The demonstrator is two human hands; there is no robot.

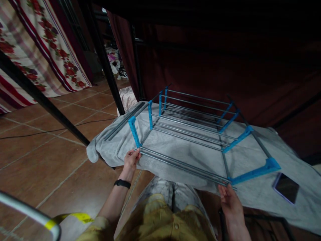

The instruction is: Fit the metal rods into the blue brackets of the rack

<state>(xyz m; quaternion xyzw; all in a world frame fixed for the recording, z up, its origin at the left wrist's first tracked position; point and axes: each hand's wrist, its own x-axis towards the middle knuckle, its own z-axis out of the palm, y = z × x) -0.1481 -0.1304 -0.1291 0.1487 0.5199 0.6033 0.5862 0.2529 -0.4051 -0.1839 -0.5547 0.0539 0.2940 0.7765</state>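
A partly assembled rack of grey metal rods and blue plastic brackets [237, 140] lies on a grey blanket [115, 150]. Along its near edge runs a metal rod [180, 167], close beside other rods. My left hand [131, 159] pinches the rod's left end, right by the front left blue bracket [134, 132]. At the other end, my right hand [229, 199] grips the rod with its fingertips, just below the front right blue bracket [255, 170]. The rod's tip sticks out a little past my right fingers. Where exactly the rod ends touch the brackets is hard to make out.
Loose metal rods [125, 122] lie on the blanket at the left. A phone [286, 188] rests to the right of the rack. Black frame posts [106, 63] stand at the left. A dark red curtain [200, 63] hangs behind. Tiled floor [57, 150] shows at left.
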